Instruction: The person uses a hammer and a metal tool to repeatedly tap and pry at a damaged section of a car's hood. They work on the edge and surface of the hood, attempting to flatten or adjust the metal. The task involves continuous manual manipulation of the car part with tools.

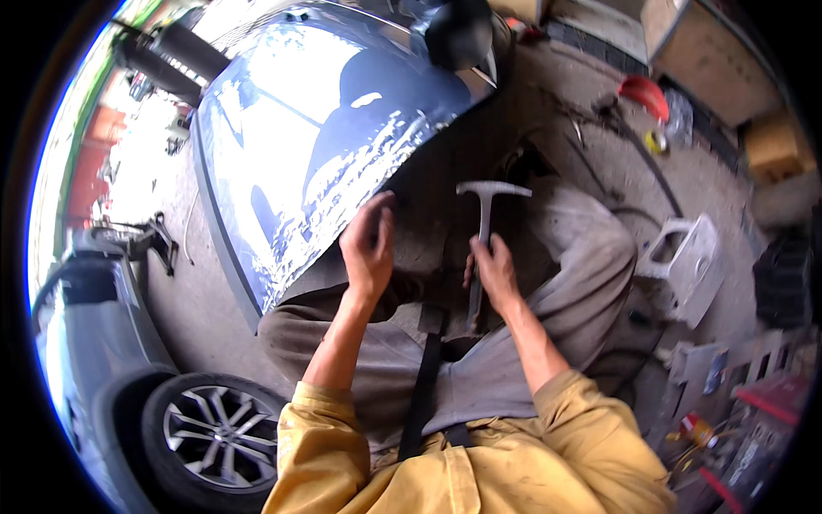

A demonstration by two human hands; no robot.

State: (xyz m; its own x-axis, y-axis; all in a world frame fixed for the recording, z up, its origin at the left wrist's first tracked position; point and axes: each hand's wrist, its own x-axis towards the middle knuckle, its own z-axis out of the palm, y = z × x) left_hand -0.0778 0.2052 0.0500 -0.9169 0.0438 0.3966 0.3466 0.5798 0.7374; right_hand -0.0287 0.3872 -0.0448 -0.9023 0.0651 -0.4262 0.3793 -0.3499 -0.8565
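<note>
My left hand [366, 244] is at the lower edge of a glossy, rippled silver car panel [240, 171], fingers curled against that edge and partly hidden. My right hand [493, 270] grips the shaft of a metal hammer [485, 214], its long head raised just right of the panel. Below both hands are my crossed legs in grey trousers [565, 283], with a dark strap [424, 394] hanging between them.
A wheel [223, 433] and grey car body [98, 334] are at the left. To my right are a white metal part [689, 257], hoses, a red basin [642, 94], a cardboard box [771, 146] and cluttered tools [728, 428]. Dark cylinders [163, 64] stand beyond the panel.
</note>
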